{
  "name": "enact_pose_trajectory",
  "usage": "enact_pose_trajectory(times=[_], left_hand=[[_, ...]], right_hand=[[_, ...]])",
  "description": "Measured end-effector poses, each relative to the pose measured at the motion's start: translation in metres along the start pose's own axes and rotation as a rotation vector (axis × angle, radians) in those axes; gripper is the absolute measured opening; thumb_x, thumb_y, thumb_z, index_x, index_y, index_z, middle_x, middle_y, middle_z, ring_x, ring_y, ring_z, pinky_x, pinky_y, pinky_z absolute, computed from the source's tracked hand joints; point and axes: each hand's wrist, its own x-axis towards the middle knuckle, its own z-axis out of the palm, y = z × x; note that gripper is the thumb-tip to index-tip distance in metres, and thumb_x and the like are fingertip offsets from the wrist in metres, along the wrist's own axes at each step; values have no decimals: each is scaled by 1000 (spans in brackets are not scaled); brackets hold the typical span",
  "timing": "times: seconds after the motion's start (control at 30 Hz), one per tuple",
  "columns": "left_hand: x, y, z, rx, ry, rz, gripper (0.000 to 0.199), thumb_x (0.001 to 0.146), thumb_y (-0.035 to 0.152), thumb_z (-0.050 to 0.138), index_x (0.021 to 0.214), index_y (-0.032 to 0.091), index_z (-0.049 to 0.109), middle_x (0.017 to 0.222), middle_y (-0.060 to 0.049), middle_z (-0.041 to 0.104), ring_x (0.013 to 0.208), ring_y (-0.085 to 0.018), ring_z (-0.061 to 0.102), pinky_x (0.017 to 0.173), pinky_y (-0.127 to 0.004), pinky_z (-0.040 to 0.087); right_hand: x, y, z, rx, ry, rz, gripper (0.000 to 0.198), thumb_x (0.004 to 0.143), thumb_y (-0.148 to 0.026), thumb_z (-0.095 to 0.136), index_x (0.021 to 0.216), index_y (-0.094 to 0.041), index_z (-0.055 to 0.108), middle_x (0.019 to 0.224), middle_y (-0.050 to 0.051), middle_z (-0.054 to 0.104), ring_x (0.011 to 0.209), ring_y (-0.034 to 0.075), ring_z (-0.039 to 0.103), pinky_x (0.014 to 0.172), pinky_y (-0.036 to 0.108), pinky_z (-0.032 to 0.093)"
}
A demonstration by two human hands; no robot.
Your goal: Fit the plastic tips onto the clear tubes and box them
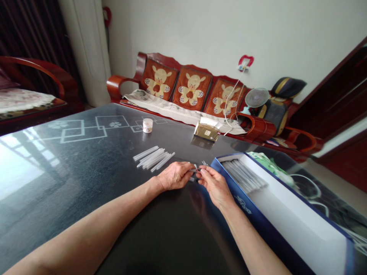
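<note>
Over the dark table, both my hands meet at the fingertips. My left hand [178,176] is closed, pinching a whitish translucent tube [195,167] of which only the tip shows. Opposite it, my right hand [213,184] pinches a small dark piece [198,169] against or close to that end. Fingers hide most of both pieces. Several translucent plastic tubes [155,158] lie in a loose pile beyond my left hand. A few thin, shiny bits [205,163] lie just behind my right fingers. Another short clear piece [192,178] rests below the fingertips.
A long blue box [301,217] with a white inside stands at right, holding several dark-tipped clear tubes [243,175]. Green packaging [272,168] and white cables [311,187] lie behind it. Farther back are a small white tub [147,125], a tissue pack [206,131] and a wooden sofa [120,84].
</note>
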Motion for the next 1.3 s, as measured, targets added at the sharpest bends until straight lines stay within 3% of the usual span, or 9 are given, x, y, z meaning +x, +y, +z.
enact_pose_trajectory(times=[0.4,0.67,0.93,1.17,1.3], left_hand=[[0,-1,0,-2,-21,6,24,92,20,42,106,15,60,87,-7,66,78,-17,65,73,-27,50],[0,-1,-2,74,-41,-5,31,95,26,40,116,20,61,82,-4,64,71,-14,64,66,-23,48],[1,-2,-2,105,-65,-22,26,95,28,40,96,17,64,78,-5,63,73,-16,63,68,-25,48],[2,2,-3,65,-91,24,24,93,26,42,96,17,64,80,-5,64,73,-16,63,67,-25,48],[3,5,-4,73,-130,40,23,92,25,44,95,18,65,78,-4,64,71,-16,63,66,-25,48]], right_hand=[[0,6,1,-107,-16,-52,29,64,-35,79,87,-18,72,82,2,71,74,14,67,59,22,51],[0,13,3,-225,74,-175,28,67,-38,76,88,-20,73,77,1,72,72,16,68,61,26,54],[2,11,-2,-377,2,-228,28,70,-41,72,89,-20,72,78,2,73,71,19,69,65,30,56],[-3,7,-11,-799,-56,-515,23,85,-43,56,81,-22,66,75,4,70,71,20,64,69,30,50],[-4,6,-11,-959,-60,-607,34,91,-40,46,66,-22,59,68,5,65,66,18,60,67,29,46]])
